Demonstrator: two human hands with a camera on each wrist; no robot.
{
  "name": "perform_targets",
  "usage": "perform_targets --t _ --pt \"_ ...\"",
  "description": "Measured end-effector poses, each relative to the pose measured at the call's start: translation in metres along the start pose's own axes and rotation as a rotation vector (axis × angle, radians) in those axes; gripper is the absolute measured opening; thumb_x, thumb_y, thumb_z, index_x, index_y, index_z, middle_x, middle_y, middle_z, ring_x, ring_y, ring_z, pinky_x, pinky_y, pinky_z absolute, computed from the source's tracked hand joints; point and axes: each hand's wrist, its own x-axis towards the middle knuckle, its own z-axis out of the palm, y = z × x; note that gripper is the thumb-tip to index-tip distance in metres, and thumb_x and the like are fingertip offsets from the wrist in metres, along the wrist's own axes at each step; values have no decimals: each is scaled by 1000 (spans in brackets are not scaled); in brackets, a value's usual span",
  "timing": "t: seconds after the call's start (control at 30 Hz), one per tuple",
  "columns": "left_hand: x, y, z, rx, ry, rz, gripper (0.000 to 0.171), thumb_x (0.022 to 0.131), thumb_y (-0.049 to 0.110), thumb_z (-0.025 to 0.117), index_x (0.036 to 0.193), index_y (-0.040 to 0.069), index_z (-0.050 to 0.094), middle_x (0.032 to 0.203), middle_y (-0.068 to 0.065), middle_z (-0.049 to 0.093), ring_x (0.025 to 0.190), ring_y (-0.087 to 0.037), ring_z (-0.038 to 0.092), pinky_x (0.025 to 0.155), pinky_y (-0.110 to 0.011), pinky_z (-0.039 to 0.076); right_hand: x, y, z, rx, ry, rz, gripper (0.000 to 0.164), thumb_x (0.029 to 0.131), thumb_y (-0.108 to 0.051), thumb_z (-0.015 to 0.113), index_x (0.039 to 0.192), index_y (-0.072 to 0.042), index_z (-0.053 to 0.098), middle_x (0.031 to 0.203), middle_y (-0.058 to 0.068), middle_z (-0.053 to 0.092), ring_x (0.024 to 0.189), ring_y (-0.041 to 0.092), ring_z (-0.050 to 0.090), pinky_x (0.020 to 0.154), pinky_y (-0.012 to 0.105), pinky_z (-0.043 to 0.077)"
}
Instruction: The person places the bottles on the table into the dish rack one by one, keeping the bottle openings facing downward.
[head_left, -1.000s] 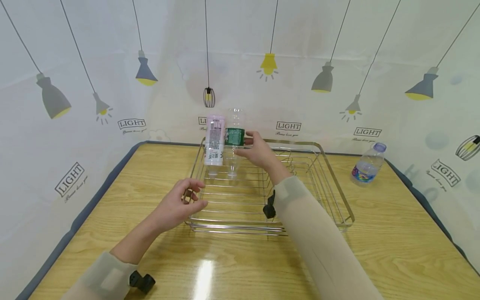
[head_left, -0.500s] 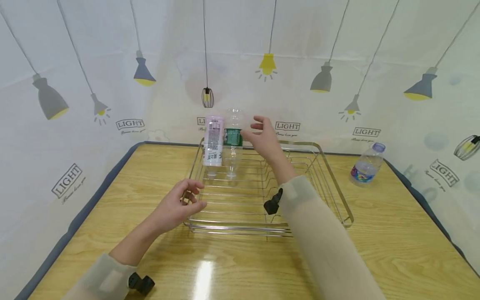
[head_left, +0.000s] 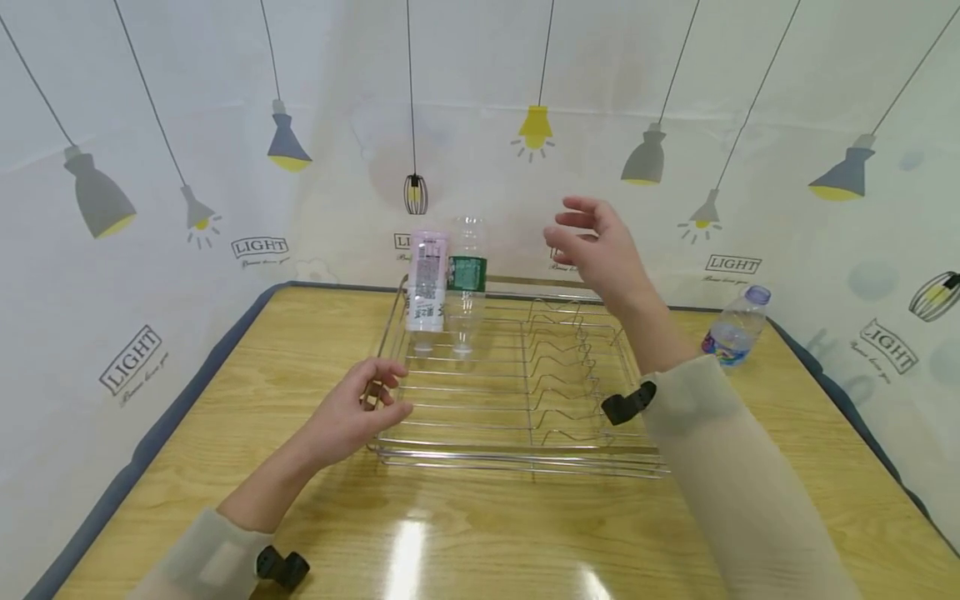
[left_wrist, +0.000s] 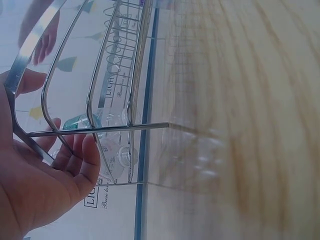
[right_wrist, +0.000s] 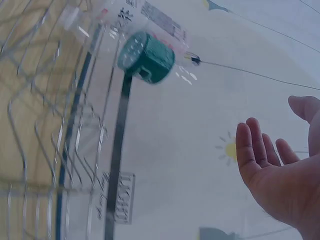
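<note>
Two clear plastic bottles lean neck-down at the back left of the wire dish rack [head_left: 480, 450]: one with a pink and white label [head_left: 427, 283], the other with a green label [head_left: 467, 275]. My right hand [head_left: 600, 254] is raised over the rack's back right part, apart from the bottles, fingers loosely bent and holding nothing. At the rack's front left corner is my left hand [head_left: 360, 417]; its thumb and fingers spread loosely about the rim. In the left wrist view, rack wires overlap the left fingers [left_wrist: 90, 157]. The right wrist view shows the green label [right_wrist: 150, 57] beyond the right palm.
Another plastic bottle [head_left: 735, 325], with a purple top and a colourful label, stands on the wooden table [head_left: 480, 533] right of the rack. Wavy wire dividers [head_left: 558, 375] fill the rack's right half. A printed cloth wall [head_left: 480, 83] rises right behind the table.
The right hand has let go of the green-labelled bottle and moved up and right, away from it. Both bottles stay in place in the rack. The left hand stays put.
</note>
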Motion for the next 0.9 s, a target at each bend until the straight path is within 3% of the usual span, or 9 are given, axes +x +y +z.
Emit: perform_targets --t 0.23,0.53,0.77,0.9 --pt "-1 1 -3 10 1 1 49 103 23 77 144 6 55 134 -25 51 108 -27 56 82 -34 55 -25 -4 -56 -167 19 -9 65 107 -37 71 164 -18 44 153 5 56 122 12 67 95 20 61" --pt "-2 -1 -3 7 7 2 49 102 23 78 143 7 56 134 -25 51 108 -27 57 81 -34 55 -60 27 -111 -389 33 69 68 110 -49 64 167 -20 42 152 -1 55 106 -9 66 89 7 53" --pt "-2 0 -1 -6 -5 -2 50 102 23 78 143 7 55 134 -25 50 109 -28 55 80 -33 55 -86 62 -155 -424 102 70 62 110 -44 65 162 -16 47 131 -27 55 101 -12 65 83 6 53" --pt "-1 2 -1 -3 -3 -9 50 101 23 78 143 7 55 133 -25 51 109 -28 55 79 -33 55 -94 72 -178 -373 164 81 46 110 -38 66 153 -26 54 126 -27 56 98 -11 66 82 5 53"
